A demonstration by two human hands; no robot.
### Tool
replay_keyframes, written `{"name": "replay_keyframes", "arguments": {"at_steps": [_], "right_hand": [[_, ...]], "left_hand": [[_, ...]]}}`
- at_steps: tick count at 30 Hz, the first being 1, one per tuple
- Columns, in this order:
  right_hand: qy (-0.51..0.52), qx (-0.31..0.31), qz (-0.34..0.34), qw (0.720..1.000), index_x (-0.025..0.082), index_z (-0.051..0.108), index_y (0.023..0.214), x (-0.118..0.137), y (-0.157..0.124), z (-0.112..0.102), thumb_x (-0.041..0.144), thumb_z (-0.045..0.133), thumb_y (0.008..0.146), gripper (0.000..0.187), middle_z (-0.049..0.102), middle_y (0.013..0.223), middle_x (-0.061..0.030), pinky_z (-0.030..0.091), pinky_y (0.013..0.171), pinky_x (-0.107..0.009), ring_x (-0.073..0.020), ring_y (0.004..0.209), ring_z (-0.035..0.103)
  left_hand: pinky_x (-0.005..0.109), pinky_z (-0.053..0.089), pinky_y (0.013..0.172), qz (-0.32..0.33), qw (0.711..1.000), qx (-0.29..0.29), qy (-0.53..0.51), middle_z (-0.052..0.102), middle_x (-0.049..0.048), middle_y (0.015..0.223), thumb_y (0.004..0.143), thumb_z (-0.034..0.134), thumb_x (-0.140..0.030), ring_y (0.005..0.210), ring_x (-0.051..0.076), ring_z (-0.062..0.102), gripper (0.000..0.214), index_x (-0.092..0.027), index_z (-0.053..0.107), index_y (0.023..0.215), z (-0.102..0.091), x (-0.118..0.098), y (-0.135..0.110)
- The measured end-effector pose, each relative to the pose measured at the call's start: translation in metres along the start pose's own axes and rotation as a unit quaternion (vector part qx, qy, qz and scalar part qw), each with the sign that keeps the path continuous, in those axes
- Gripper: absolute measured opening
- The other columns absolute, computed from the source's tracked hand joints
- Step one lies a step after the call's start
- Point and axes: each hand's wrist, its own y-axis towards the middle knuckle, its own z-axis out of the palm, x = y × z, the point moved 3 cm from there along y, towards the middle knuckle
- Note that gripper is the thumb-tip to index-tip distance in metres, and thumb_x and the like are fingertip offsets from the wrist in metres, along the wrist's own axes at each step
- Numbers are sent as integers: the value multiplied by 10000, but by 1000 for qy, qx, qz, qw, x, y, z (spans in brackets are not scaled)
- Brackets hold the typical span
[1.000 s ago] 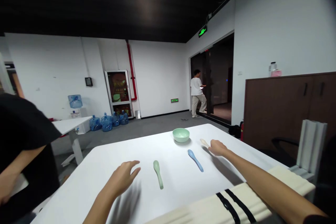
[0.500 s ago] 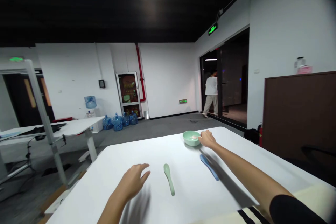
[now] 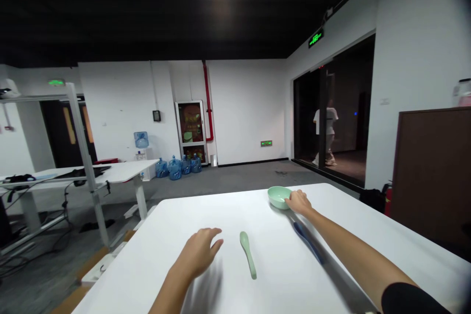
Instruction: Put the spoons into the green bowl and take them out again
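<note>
My right hand (image 3: 299, 202) reaches across the white table (image 3: 257, 294) and rests against the right rim of a pale green bowl (image 3: 277, 196). Its fingers are curled, and what they hold is hidden. A blue spoon (image 3: 308, 242) lies just beside and partly under my right forearm. My left hand (image 3: 200, 254) lies flat on the table with its fingers stretched out, holding nothing. A light green spoon (image 3: 248, 254) lies on the table just to the right of that hand, bowl end pointing away from me.
A second white desk (image 3: 121, 169) and a metal frame post (image 3: 85, 157) stand at the left. Blue water bottles (image 3: 175, 167) sit by the far wall. A brown cabinet (image 3: 434, 171) is at the right. A person (image 3: 326, 132) walks beyond the dark doorway.
My right hand carried a pale spoon from the table to the green bowl and stays at its rim. The view swung left; a person in black at the left is out of sight.
</note>
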Motion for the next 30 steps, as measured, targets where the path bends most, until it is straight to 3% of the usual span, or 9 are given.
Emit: {"name": "replay_keyframes", "arguments": {"at_steps": [4, 9, 14, 21, 30], "right_hand": [[16, -18, -3, 1000, 138, 578, 1266, -7, -3, -7, 584, 365, 865, 637, 367, 1263, -122, 378, 1107, -225, -103, 1189, 387], [37, -30, -38, 998, 172, 586, 1262, -24, -19, -29, 615, 382, 853, 636, 395, 1250, -99, 365, 1100, -192, -96, 1169, 404], [24, -28, -69, 997, 203, 548, 1294, -55, -50, -47, 645, 355, 863, 647, 352, 1285, -97, 364, 1099, -259, -130, 1179, 390], [-14, 3, -66, 998, 218, 429, 1412, -95, -87, -34, 653, 343, 871, 699, 257, 1353, -119, 395, 1068, -311, -163, 1213, 352], [-9, 12, -73, 997, 243, 392, 1429, -102, -88, -28, 659, 334, 870, 698, 258, 1359, -103, 378, 1077, -366, -161, 1215, 349]], "left_hand": [[412, 417, 1090, -5, 1000, -1, -5, 570, 33, 1307, 876, 345, -548, 1251, 239, 495, 504, -320, 549, 1276, 2, 2, -1], [416, 423, 1078, 0, 1000, -11, -13, 579, 34, 1289, 873, 352, -546, 1241, 239, 501, 488, -327, 561, 1255, 3, 4, -4], [411, 420, 1079, -1, 1000, -13, -11, 584, 38, 1282, 869, 361, -551, 1243, 237, 504, 487, -320, 569, 1244, 2, 1, -8], [408, 421, 1080, -2, 1000, -10, -12, 570, 39, 1304, 865, 353, -572, 1252, 234, 498, 513, -310, 565, 1251, 3, 0, -9], [372, 453, 1046, -10, 1000, 2, -7, 555, 24, 1328, 844, 353, -630, 1278, 243, 491, 562, -313, 563, 1258, 6, -3, -5]]}}
